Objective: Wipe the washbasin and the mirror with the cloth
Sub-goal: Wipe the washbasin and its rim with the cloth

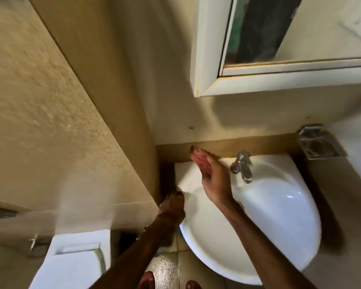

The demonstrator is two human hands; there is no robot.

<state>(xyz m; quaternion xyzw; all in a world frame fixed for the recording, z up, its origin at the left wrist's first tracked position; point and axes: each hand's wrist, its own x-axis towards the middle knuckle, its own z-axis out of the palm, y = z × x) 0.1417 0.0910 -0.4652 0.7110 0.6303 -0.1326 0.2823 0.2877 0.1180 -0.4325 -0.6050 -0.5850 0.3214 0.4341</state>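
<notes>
A white washbasin [265, 207] hangs on the wall at the lower right, with a chrome tap [242, 166] at its back edge. My right hand [214, 180] presses a pinkish-red cloth [199, 160] against the basin's back left rim, beside the tap. My left hand [173, 206] rests on the basin's left edge, fingers curled over the rim. The mirror [300, 28], in a white frame, hangs above at the upper right.
A metal soap holder [318, 142] is fixed to the wall right of the tap. A white toilet cistern [75, 261] stands at the lower left. A beige tiled wall [61, 101] closes in tight on the left. My feet [147, 280] show on the wet floor.
</notes>
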